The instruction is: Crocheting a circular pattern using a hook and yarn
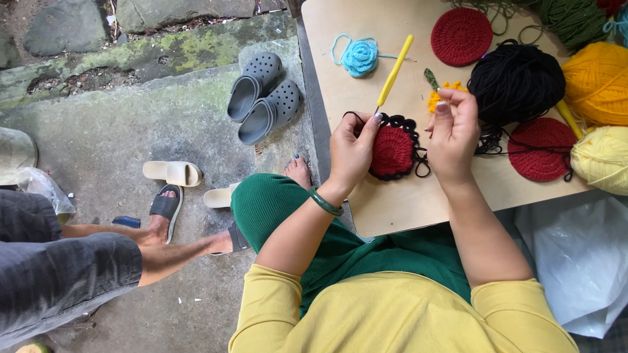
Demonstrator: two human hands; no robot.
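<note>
My left hand (352, 149) grips a crochet hook with a yellow handle (395, 68), which points up and away over the wooden board (392, 209). Between both hands lies a round red crochet piece with a black lacy edge (392, 151). My right hand (453, 134) pinches the piece's right side, and the black yarn runs past it to a black yarn ball (515, 82). A green bangle (324, 202) sits on my left wrist.
On the board are a blue crochet flower (360, 57), two plain red discs (461, 36) (540, 149), a small yellow flower (438, 97), and orange (596, 82), pale yellow (602, 158) and green (575, 19) yarn. Grey clogs (263, 97), slippers and another person's legs (98, 255) are at the left. A white bag (579, 255) lies at the right.
</note>
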